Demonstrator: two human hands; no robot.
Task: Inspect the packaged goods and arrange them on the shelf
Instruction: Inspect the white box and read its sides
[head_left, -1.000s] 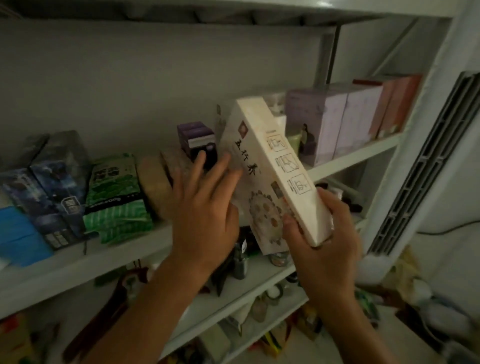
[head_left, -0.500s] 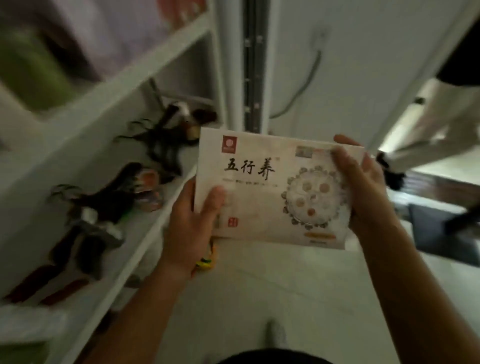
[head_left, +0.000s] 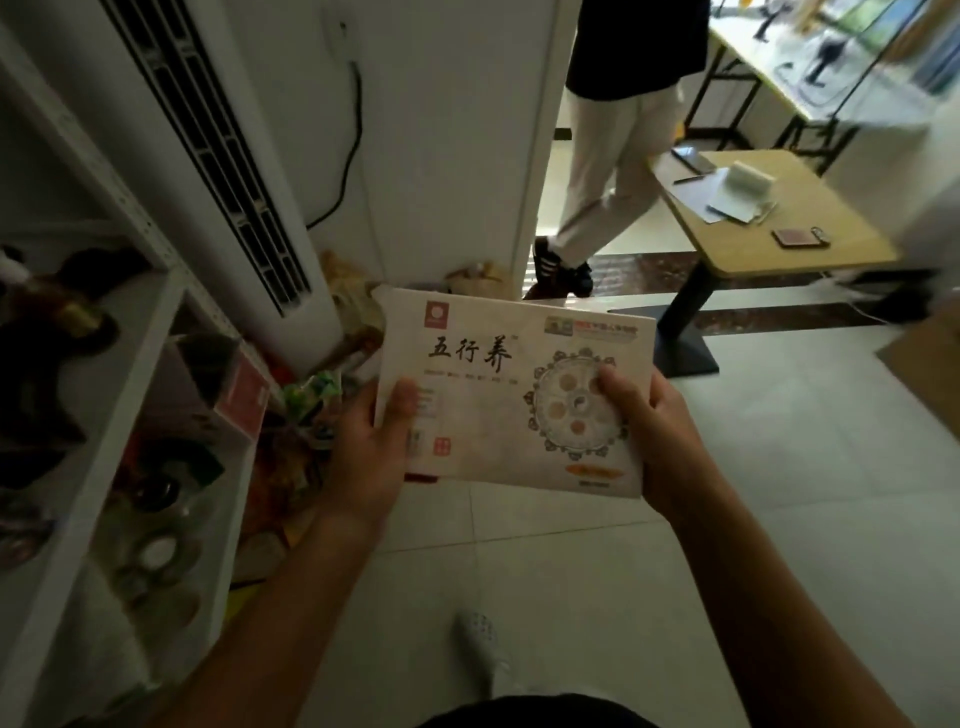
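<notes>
I hold a flat cream box (head_left: 498, 410) with black Chinese characters and a round ornament, face up over the tiled floor. My left hand (head_left: 371, 449) grips its left edge, thumb on the printed face. My right hand (head_left: 649, 441) grips the right edge, thumb on the ornament. The white shelf (head_left: 130, 374) stands to the left, away from the box, its lower levels crowded with dark bottles, a reddish box (head_left: 244, 395) and jars.
A tall white air conditioner (head_left: 234, 171) stands beside the shelf, with bags (head_left: 322, 395) on the floor at its foot. A person (head_left: 618, 130) walks through the doorway ahead. A wooden table (head_left: 769, 218) with papers stands at the right. My foot (head_left: 480, 649) is below.
The box left the upper shelf, came down in front of me and turned face up. My left hand went from a flat palm on it to gripping its edge. The view swung right.
</notes>
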